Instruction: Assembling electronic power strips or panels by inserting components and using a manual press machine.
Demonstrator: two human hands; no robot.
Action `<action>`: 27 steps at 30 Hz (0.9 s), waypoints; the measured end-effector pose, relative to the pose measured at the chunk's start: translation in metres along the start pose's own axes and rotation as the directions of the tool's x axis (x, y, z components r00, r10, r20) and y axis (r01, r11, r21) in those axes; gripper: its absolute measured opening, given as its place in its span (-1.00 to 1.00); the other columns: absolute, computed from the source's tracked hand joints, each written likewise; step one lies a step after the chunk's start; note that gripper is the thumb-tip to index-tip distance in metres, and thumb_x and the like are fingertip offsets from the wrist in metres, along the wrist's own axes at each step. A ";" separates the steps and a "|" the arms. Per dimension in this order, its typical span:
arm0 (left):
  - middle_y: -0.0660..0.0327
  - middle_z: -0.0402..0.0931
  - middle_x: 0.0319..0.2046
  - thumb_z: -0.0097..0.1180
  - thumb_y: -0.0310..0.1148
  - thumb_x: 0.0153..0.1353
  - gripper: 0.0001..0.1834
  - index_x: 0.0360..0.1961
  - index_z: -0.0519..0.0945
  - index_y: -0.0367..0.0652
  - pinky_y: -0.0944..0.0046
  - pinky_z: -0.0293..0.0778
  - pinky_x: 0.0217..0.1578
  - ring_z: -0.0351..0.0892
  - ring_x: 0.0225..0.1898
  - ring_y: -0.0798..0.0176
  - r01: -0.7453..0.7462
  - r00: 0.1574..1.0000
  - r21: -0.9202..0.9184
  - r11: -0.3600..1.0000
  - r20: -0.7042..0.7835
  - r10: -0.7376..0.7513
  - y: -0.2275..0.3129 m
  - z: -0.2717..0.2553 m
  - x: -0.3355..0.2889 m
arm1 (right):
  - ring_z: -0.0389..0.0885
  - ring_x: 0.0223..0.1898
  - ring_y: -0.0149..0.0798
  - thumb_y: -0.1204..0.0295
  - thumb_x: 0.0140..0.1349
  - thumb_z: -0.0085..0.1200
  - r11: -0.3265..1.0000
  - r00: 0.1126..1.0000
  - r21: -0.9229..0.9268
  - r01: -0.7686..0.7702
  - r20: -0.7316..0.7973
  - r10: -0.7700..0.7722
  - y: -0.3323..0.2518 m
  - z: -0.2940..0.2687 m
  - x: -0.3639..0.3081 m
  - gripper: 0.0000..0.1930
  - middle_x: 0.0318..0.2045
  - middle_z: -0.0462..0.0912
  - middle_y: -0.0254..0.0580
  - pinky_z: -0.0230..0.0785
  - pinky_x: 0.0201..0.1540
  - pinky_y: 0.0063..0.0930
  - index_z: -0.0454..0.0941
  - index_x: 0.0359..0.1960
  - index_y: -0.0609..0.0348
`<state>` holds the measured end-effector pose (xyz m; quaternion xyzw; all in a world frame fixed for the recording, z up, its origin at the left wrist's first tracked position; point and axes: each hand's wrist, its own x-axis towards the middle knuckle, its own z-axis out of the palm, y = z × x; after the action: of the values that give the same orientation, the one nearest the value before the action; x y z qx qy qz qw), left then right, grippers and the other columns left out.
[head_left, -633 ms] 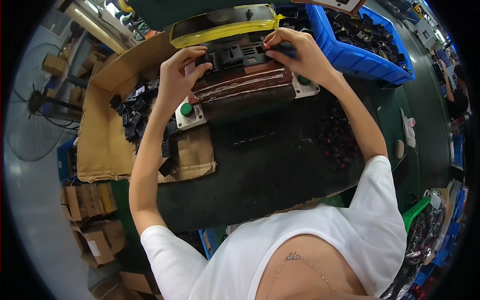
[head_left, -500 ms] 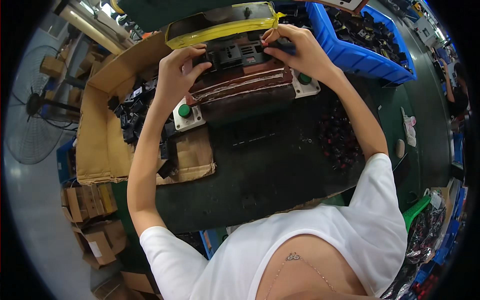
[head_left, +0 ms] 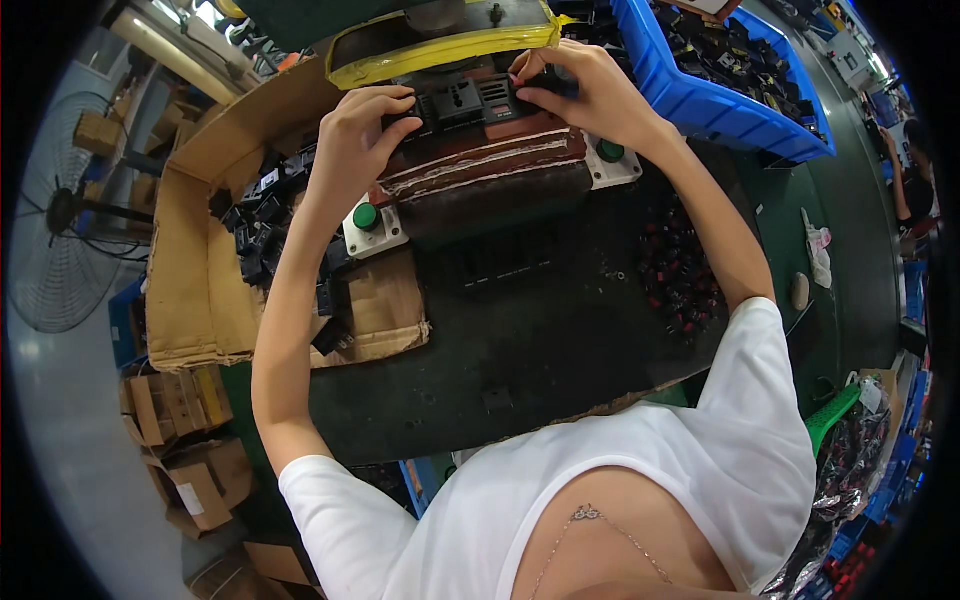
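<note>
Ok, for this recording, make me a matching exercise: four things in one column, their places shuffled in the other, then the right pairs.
Things:
1. slotted black part
2. blue bin
3. big open cardboard box
4. fan

Places:
A. at the far left of the picture
B. just to the right of the right hand
C. between the two hands
D. just to the left of the left forearm

Right pairs: 1-C, 2-B, 3-D, 4-A
</note>
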<state>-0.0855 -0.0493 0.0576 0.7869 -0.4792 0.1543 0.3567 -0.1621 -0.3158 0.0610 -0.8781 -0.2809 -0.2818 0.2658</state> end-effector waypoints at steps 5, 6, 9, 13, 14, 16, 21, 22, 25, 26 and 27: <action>0.14 0.59 -0.25 0.29 -0.47 -0.09 -0.77 -0.36 0.59 -0.28 0.24 0.43 -0.14 0.54 -0.19 0.09 -0.012 0.999 -0.051 0.999 -0.052 0.009 0.000 0.002 0.001 | 0.56 -0.31 -0.15 0.51 0.01 0.19 0.999 0.999 -0.007 0.048 0.013 -0.048 0.005 -0.001 0.002 -0.84 -0.39 0.59 -0.21 0.41 -0.29 -0.38 0.46 -0.38 0.20; 0.14 0.59 -0.25 0.29 -0.47 -0.09 -0.77 -0.36 0.59 -0.28 0.24 0.43 -0.14 0.54 -0.19 0.09 -0.010 0.999 -0.052 0.999 -0.052 0.007 -0.001 0.001 0.001 | 0.56 -0.31 -0.15 0.51 0.01 0.19 0.999 0.999 -0.009 0.043 0.022 -0.043 0.005 -0.002 0.002 -0.84 -0.39 0.59 -0.20 0.41 -0.28 -0.38 0.46 -0.39 0.19; 0.15 0.58 -0.22 0.30 -0.46 -0.11 -0.73 -0.32 0.58 -0.28 0.24 0.43 -0.16 0.55 -0.22 0.09 0.024 1.000 -0.082 0.996 -0.007 -0.025 -0.001 -0.001 0.001 | 0.57 -0.22 -0.16 0.59 0.02 0.17 0.996 0.995 0.042 -0.076 0.068 0.073 -0.001 -0.001 0.003 -0.87 -0.32 0.60 -0.14 0.39 -0.10 -0.40 0.47 -0.41 0.25; 0.16 0.55 -0.20 0.25 -0.47 -0.05 -0.73 -0.25 0.57 -0.23 0.24 0.41 -0.15 0.51 -0.20 0.10 0.033 0.999 0.057 0.998 0.020 -0.034 0.008 -0.012 -0.002 | 0.56 -0.22 -0.15 0.59 0.02 0.17 0.994 0.993 0.058 -0.094 0.081 0.089 -0.003 -0.003 0.003 -0.86 -0.32 0.59 -0.14 0.39 -0.11 -0.39 0.45 -0.40 0.25; 0.16 0.54 -0.19 0.23 -0.47 -0.02 -0.74 -0.24 0.57 -0.22 0.25 0.40 -0.15 0.50 -0.19 0.10 -0.105 0.994 0.229 0.968 0.006 0.107 0.009 -0.017 -0.003 | 0.56 -0.22 -0.14 0.58 0.03 0.17 0.996 0.992 0.035 -0.086 0.096 0.082 -0.003 -0.004 0.003 -0.86 -0.31 0.59 -0.14 0.39 -0.12 -0.39 0.45 -0.39 0.25; 0.15 0.54 -0.21 0.20 -0.49 -0.01 -0.76 -0.24 0.57 -0.21 0.24 0.39 -0.14 0.49 -0.18 0.10 -0.049 0.994 0.173 0.984 -0.086 0.065 0.010 -0.028 -0.010 | 0.56 -0.22 -0.13 0.57 0.03 0.17 0.997 0.991 0.016 -0.077 0.113 0.074 -0.002 -0.005 0.004 -0.85 -0.31 0.58 -0.14 0.39 -0.13 -0.39 0.44 -0.39 0.25; 0.15 0.55 -0.29 0.15 -0.54 0.00 -0.84 -0.33 0.57 -0.22 0.22 0.38 -0.14 0.49 -0.20 0.09 0.131 0.988 0.080 0.988 -0.097 -0.123 0.017 -0.046 -0.044 | 0.55 -0.23 -0.11 0.54 0.06 0.15 0.998 0.986 -0.001 -0.061 0.153 0.060 -0.001 -0.010 0.003 -0.86 -0.30 0.58 -0.15 0.38 -0.16 -0.38 0.42 -0.39 0.24; 0.16 0.56 -0.32 0.14 -0.56 0.00 -0.88 -0.38 0.55 -0.24 0.24 0.39 -0.17 0.50 -0.21 0.10 0.100 0.993 0.117 0.988 -0.071 -0.093 0.016 -0.049 -0.057 | 0.55 -0.24 -0.11 0.53 0.07 0.14 1.000 0.988 -0.006 -0.021 0.151 0.021 -0.003 -0.009 0.004 -0.86 -0.31 0.58 -0.16 0.38 -0.16 -0.37 0.42 -0.38 0.23; 0.16 0.54 -0.36 0.17 -0.53 -0.01 -0.90 -0.42 0.51 -0.24 0.22 0.33 -0.19 0.49 -0.23 0.11 0.071 0.997 0.224 0.972 0.018 -0.077 0.017 -0.041 -0.080 | 0.54 -0.28 -0.11 0.52 0.08 0.14 0.994 0.989 -0.102 0.040 0.143 -0.025 -0.008 -0.012 0.007 -0.85 -0.33 0.57 -0.19 0.37 -0.18 -0.37 0.44 -0.32 0.20; 0.16 0.53 -0.37 0.17 -0.51 0.00 -0.89 -0.42 0.50 -0.23 0.23 0.31 -0.19 0.48 -0.23 0.10 0.120 0.989 0.206 0.971 0.059 -0.134 0.019 -0.039 -0.086 | 0.54 -0.28 -0.11 0.52 0.08 0.14 0.994 0.989 -0.102 0.038 0.144 -0.023 -0.014 -0.016 0.009 -0.85 -0.33 0.57 -0.19 0.37 -0.18 -0.37 0.44 -0.32 0.20; 0.15 0.52 -0.36 0.16 -0.52 0.00 -0.87 -0.40 0.48 -0.23 0.23 0.31 -0.17 0.48 -0.22 0.09 0.154 0.980 0.193 0.969 0.096 -0.175 0.023 -0.038 -0.090 | 0.54 -0.33 -0.13 0.51 0.09 0.13 0.985 0.992 -0.157 0.065 0.118 -0.047 -0.023 -0.022 0.010 -0.86 -0.32 0.57 -0.17 0.37 -0.22 -0.37 0.46 -0.32 0.20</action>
<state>-0.1459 0.0292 0.0405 0.8611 -0.4153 0.1234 0.2662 -0.1778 -0.3105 0.0898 -0.9030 -0.2965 -0.2604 0.1699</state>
